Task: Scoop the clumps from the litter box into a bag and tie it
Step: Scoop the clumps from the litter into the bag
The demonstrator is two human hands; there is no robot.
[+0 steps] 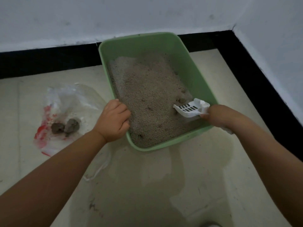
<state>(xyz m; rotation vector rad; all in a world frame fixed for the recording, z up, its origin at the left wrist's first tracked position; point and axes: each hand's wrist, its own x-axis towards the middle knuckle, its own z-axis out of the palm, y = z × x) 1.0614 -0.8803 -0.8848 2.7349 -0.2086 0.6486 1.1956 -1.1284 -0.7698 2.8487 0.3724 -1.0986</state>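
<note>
The green litter box (193, 74) is set on the floor (147, 185) with its long axis run from about 5 o'clock near the person to 11 o'clock at the wall, and it is filled with grey-tan litter (147, 89) that is banked higher toward the far end. A clear bag with red print (54, 102) is laid flat on the floor at 9 o'clock from the box, close beside it but apart from it, and two dark clumps (65, 126) are seen lying on or in it; which cannot be told. The left hand (113, 120) is placed on the box's near-left rim, its fingers (126, 123) curled over the edge and down toward the litter, so the box is gripped and steadied. The right hand (214, 113) is clenched around the handle of the white slotted scoop (188, 108), whose blade is pointed toward 9 o'clock and is dipped into the litter at the near-right corner. Small lumps (182, 99) are visible in the litter at about 11 o'clock from the blade, just beside it. The next dig is judged to depend on that offset: the blade would need turning slightly away from the person, and any load would then have to be carried across the box toward 9 o'clock to the bag.
</note>
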